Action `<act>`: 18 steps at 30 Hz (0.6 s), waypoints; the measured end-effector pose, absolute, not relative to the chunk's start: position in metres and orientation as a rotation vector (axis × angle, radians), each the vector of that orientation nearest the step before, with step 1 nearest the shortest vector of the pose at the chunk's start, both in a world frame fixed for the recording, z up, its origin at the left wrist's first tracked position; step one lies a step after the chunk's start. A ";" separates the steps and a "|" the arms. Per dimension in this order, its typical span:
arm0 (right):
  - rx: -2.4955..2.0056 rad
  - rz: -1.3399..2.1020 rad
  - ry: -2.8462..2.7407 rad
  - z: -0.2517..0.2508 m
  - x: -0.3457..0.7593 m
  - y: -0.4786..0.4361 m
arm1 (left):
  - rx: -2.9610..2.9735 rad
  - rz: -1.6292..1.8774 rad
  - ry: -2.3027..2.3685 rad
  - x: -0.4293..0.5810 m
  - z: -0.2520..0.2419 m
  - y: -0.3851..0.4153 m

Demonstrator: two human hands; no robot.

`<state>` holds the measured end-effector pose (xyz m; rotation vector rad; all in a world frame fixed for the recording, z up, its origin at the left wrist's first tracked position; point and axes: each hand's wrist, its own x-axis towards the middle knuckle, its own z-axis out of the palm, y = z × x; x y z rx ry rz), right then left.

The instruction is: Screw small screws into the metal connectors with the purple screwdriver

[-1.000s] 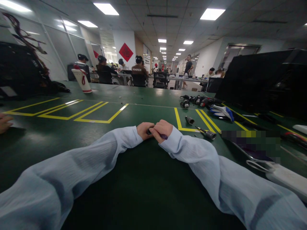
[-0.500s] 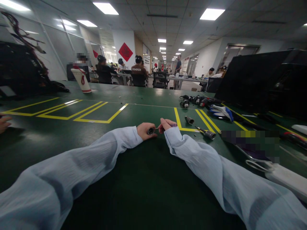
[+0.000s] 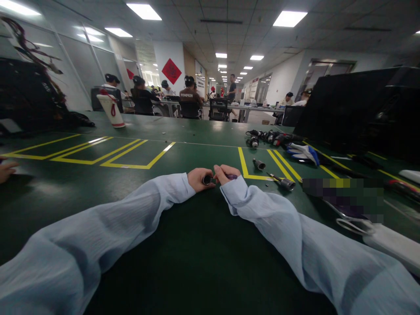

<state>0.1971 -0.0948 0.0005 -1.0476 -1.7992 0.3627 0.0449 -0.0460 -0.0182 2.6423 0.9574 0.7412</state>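
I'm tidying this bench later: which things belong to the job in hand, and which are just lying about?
In the job:
round metal part, in the left hand
purple tool, in the right hand
probably the two loose metal parts

Seemingly just lying about:
white cup
blue-and-white glove

Both arms up fwd! L arm (image 3: 121,223) slants in from near L, R arm (image 3: 278,227) from near R, meeting approx. mid-scene. L hand (image 3: 197,178) curled in a grip; R hand (image 3: 227,173) v. close on its R, fingers bent, pinching, thumb twd L.
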 end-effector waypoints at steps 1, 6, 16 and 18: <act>-1.043 0.392 -1.782 -0.001 0.198 -0.095 | 2.641 0.734 0.967 0.045 -0.018 -0.046; -1.023 0.207 -1.877 -0.003 0.199 -0.098 | 2.598 0.779 0.890 0.045 -0.017 -0.048; -0.903 -0.023 -1.982 -0.002 0.201 -0.104 | 2.560 0.833 0.847 0.045 -0.012 -0.053; -0.918 -0.022 -1.967 -0.003 0.200 -0.103 | 2.559 0.833 0.832 0.046 -0.013 -0.053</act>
